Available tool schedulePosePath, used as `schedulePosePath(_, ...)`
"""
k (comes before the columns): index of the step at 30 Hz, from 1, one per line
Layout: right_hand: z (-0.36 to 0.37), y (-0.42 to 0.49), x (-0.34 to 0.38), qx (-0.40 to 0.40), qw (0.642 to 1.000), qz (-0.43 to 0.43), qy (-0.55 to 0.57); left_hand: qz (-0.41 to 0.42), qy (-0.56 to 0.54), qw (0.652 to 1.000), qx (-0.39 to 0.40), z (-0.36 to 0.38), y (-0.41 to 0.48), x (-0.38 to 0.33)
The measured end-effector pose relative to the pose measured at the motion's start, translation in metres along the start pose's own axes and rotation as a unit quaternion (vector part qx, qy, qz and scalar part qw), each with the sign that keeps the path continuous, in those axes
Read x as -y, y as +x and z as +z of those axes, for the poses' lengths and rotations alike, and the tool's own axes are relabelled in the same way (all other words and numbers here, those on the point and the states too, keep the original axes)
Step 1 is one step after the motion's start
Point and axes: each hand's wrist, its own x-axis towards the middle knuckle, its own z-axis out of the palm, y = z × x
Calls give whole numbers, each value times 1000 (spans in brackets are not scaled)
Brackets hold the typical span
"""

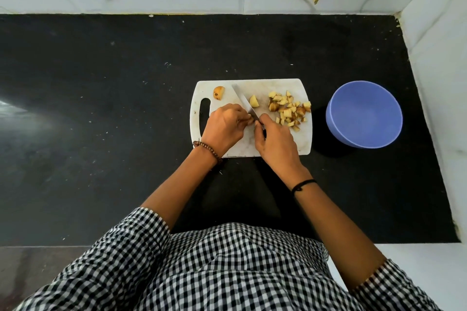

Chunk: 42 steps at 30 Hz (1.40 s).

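Diagonally over scuffed white board point(300, 144), slim steel knife point(243, 100), pinched potato chunk point(250, 121).

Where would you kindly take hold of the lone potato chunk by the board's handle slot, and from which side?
I'd pinch the potato chunk across its width from above, coming from the left: it lies alone on the cutting board, while the knife in the right hand slants on its right. The left hand, nearest, holds a potato piece at the blade.
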Motion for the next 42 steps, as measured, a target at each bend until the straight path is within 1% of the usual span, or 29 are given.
schedulePosePath(7, -14, -29, -3, 1, 999, 17, -29, -10, -6, 1000, -1, 0, -1, -2)
schedulePosePath(13, -41, -66, -15, 41, 996, 42, -62, -21, -19, 1000, -1, 3, -2, 1)
schedulePosePath(17, -63, -73, -16, 67, 993, 52, -85, -18, -26, 999, 8, 2, -2, 2)
schedulePosePath(19, -71, -75, -15, 67, 991, 57, -99, -15, -33, 999, 12, 1, -2, 3)
schedulePosePath(23, -74, -73, -13, 35, 995, 76, -61, -4, -40, 999, 32, -1, -1, 6)
schedulePosePath(26, -69, -65, -14, 25, 996, 82, -20, -11, -53, 998, 44, -2, -1, 9)
schedulePosePath(28, -64, -57, -12, 25, 996, 89, -1, -18, -60, 997, 46, -2, 0, 9)
schedulePosePath(31, -60, -47, -8, 43, 995, 88, -12, -24, -64, 997, 48, -4, 1, 7)
schedulePosePath(34, -63, -42, -9, 57, 994, 88, -18, -36, -62, 997, 32, -4, 1, 8)
schedulePosePath(38, -66, -47, -17, 64, 994, 85, -12, -105, -72, 992, -22, -4, 3, 8)
schedulePosePath(42, -65, -50, -24, 56, 994, 90, -6, -98, -42, 993, -41, -2, 8, 10)
